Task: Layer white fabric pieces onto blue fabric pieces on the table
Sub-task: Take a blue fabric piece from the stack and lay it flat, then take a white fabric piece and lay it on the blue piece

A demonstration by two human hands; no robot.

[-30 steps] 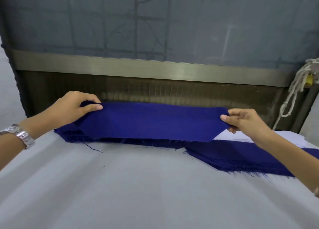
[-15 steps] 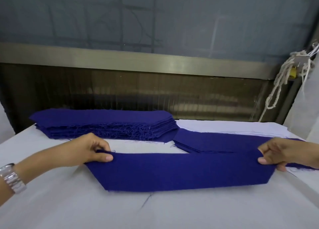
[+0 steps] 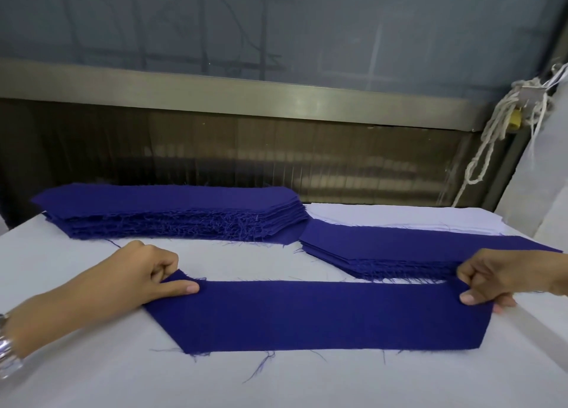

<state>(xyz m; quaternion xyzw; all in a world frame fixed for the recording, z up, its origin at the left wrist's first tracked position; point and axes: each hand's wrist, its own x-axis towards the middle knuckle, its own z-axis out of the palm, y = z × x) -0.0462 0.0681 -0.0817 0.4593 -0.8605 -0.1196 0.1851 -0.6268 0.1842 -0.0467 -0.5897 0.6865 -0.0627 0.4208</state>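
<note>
Step in hand: laying a single blue piece (image 3: 316,315) flat on the surface (image 3: 92,383), centre to lower centre of the frame. It looks almost down, with the near edge flat and the two ends pinched.

Left hand (image 3: 147,269), left of frame: thumb on top of the piece's left end, fingers curled over the edge, pinching it. Right hand (image 3: 498,275), right of frame: the same pinch on the right end, thumb on top.

The piece is stretched straight between both hands, with no visible wrinkles.

Next move, my read: let go of both ends, then reach for a white piece and lay it on this blue one with the edges matched. The angled ends need lining up, so orientation matters.

White pieces (image 3: 415,220) lie upper right, at the far edge of the surface, partly under the small blue stack (image 3: 399,248). I can't tell how many there are.

Around:
- The tall blue stack (image 3: 172,211) sits upper left, with frayed edges and lots of loose threads.
- The small blue stack is just beyond the right end of the held piece, with its near edge touching or nearly so.
- A rope (image 3: 491,137) hangs upper right, off the surface.
- A watch (image 3: 7,355) is on the left wrist, lower left.

In the way: the small blue stack overlaps the white pieces, so pulling a white one could drag it. Loose threads on the surface could get trapped between the layers.
</note>
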